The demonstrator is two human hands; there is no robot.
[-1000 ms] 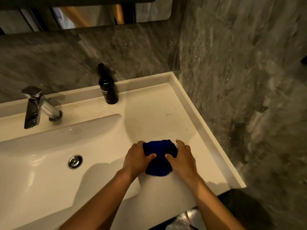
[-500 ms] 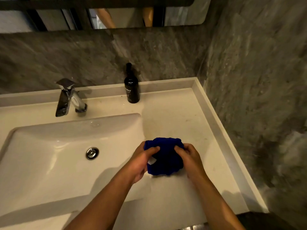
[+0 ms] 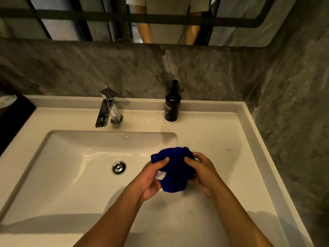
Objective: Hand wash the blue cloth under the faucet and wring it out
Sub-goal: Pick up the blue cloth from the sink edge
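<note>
The blue cloth (image 3: 175, 168) is bunched up and held above the right rim of the white sink basin (image 3: 71, 175). My left hand (image 3: 151, 180) grips its left side, thumb on top, with a white tag showing by the palm. My right hand (image 3: 204, 175) grips its right side. The chrome faucet (image 3: 106, 108) stands at the back of the basin, up and to the left of the cloth; no water runs from it. The drain plug (image 3: 119, 167) lies left of my hands.
A black pump bottle (image 3: 171, 106) stands on the counter (image 3: 222, 139) behind the cloth. Grey stone walls close in at the back and right. A mirror hangs above. A dark shelf with a round container (image 3: 7, 102) sits at far left.
Both hands have lifted the cloth off the counter and carried it left toward the basin. The camera has swung left, bringing the whole faucet and basin into view.
</note>
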